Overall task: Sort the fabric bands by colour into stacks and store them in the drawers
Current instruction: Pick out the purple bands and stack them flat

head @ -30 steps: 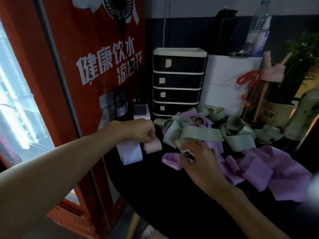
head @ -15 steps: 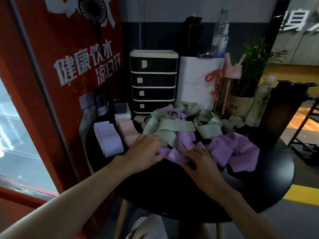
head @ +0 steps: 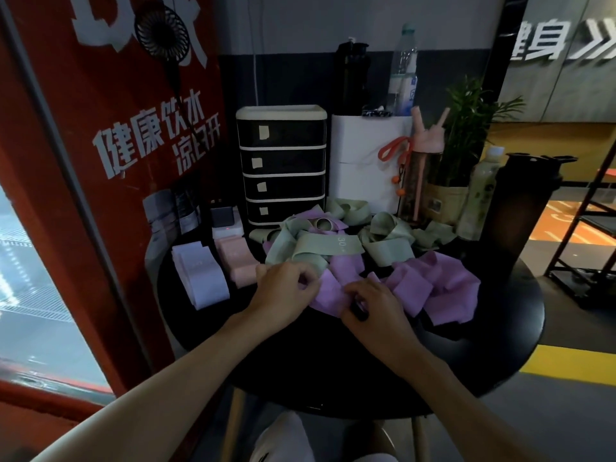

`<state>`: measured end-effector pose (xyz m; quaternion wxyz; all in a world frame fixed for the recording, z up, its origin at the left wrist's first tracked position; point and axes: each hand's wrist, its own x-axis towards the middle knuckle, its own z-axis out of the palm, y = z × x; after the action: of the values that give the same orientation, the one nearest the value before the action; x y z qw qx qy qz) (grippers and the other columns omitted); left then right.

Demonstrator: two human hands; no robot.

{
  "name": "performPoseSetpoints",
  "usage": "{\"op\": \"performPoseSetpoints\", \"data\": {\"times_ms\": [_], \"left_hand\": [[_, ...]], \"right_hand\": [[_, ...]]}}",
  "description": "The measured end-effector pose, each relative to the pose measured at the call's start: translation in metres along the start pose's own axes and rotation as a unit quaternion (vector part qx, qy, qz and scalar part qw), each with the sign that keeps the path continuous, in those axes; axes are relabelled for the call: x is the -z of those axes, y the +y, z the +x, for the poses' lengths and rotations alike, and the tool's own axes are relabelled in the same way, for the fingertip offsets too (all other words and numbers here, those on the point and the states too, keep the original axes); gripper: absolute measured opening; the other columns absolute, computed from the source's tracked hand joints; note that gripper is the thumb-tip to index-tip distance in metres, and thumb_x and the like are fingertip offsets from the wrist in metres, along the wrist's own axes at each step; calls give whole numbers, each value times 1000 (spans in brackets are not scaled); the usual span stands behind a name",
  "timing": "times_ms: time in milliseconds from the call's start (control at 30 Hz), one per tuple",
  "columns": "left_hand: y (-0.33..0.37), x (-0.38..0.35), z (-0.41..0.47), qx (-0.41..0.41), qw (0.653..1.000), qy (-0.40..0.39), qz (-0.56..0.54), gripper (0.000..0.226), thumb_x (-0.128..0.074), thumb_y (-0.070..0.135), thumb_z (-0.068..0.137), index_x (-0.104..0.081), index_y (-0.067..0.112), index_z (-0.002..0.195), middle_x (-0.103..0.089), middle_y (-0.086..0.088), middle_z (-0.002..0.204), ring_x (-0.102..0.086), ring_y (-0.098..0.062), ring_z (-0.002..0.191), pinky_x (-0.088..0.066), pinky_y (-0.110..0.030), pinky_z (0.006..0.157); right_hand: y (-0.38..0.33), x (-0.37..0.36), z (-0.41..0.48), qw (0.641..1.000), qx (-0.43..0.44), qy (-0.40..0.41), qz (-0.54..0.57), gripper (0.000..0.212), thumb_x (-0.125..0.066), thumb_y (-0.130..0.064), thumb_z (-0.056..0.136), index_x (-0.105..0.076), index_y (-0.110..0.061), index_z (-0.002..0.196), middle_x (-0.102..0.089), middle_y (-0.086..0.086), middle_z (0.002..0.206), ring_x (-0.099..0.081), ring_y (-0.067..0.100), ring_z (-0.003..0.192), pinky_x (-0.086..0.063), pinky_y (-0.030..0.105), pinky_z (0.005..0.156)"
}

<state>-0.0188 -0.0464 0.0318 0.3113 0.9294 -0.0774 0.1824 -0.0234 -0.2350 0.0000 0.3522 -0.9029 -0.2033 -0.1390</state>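
Left hand [head: 286,288]: fingers curled, pinching the left edge of a purple band [head: 328,288]. Right hand [head: 373,305]: fingers curled, gripping the same band at its right edge. The band lies at the near edge of the mixed heap.

Heap: green bands [head: 326,245] behind, loose purple bands [head: 443,288] to the right. Left of the heap: a pink stack [head: 238,261] and, beside it, a pale lavender stack [head: 201,278].

Surface: round black table [head: 466,361]. At its rear stand a four-drawer unit [head: 281,165], all drawers closed, a white box [head: 366,161], a potted plant [head: 466,128] and bottles.

Room: dim; red drinks cabinet [head: 100,161] on the left, carrying a small fan [head: 161,30]; grey floor with a yellow line [head: 573,370].
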Motion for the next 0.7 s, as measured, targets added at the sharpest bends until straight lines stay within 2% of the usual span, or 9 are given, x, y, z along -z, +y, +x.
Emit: {"op": "performPoseSetpoints", "data": {"times_ms": [67,133,200,267,333,433,500,600,700], "left_hand": [[3,14,1,-23,999,0,-37,22,-66,33,90,-63,30,69,-69,14,74,-64,-8,83,-43,-46,98],[9,31,2,-49,998,0,-48,18,-67,29,93,-66,29,75,-68,16,75,-63,-8,85,-46,-43,95],[20,51,2,-81,995,4,-63,15,-66,24,94,-68,21,80,-69,12,77,-63,-7,82,-50,-41,88],[32,69,3,-107,992,0,-67,14,-64,24,95,-69,20,83,-69,13,81,-63,-3,82,-49,-40,90],[44,84,2,-120,990,-11,-73,13,-63,23,96,-69,20,85,-69,15,83,-63,-1,83,-48,-38,90],[63,102,1,-149,985,-10,-92,12,-63,13,95,-69,14,85,-68,9,80,-63,-2,78,-52,-26,77],[77,113,-2,-164,981,1,-104,13,-61,8,96,-67,12,85,-65,9,76,-58,1,69,-47,-14,66],[89,128,-5,-152,979,23,-131,12,-57,7,98,-65,10,90,-65,2,78,-59,-2,69,-48,-16,66],[95,138,-8,-118,976,29,-181,7,-64,17,95,-66,16,102,-70,4,78,-64,-9,73,-51,-22,71]], "right_hand": [[-3,2,-1,999,-13,17,28,23,-63,-34,85,-60,-27,107,-56,-11,102,-56,16,99,-50,44,86],[-5,5,-2,997,-29,21,62,36,-69,-32,84,-57,-23,117,-55,-10,111,-55,13,103,-51,42,87],[-12,13,-1,993,-40,16,114,41,-71,-28,84,-54,-22,121,-56,-8,118,-54,6,108,-51,29,88],[-28,25,3,977,-40,-15,210,39,-68,-14,89,-48,-21,123,-57,-3,119,-55,-13,99,-46,9,79],[-46,37,9,958,-23,-38,284,38,-63,-6,91,-47,-21,123,-60,-7,115,-55,-22,89,-43,4,75],[-68,45,18,949,11,-42,312,26,-64,-11,92,-59,-30,109,-68,-21,97,-62,-11,91,-49,13,78],[-80,50,23,945,21,-24,325,11,-65,-14,92,-66,-21,101,-71,-13,90,-64,3,86,-51,22,76],[-92,56,25,940,40,-7,339,9,-65,-14,92,-66,-7,87,-65,6,83,-59,15,78,-48,33,71],[-104,64,25,935,47,10,351,14,-61,-7,94,-66,-5,81,-51,12,69,-45,19,66,-38,33,65]]}}
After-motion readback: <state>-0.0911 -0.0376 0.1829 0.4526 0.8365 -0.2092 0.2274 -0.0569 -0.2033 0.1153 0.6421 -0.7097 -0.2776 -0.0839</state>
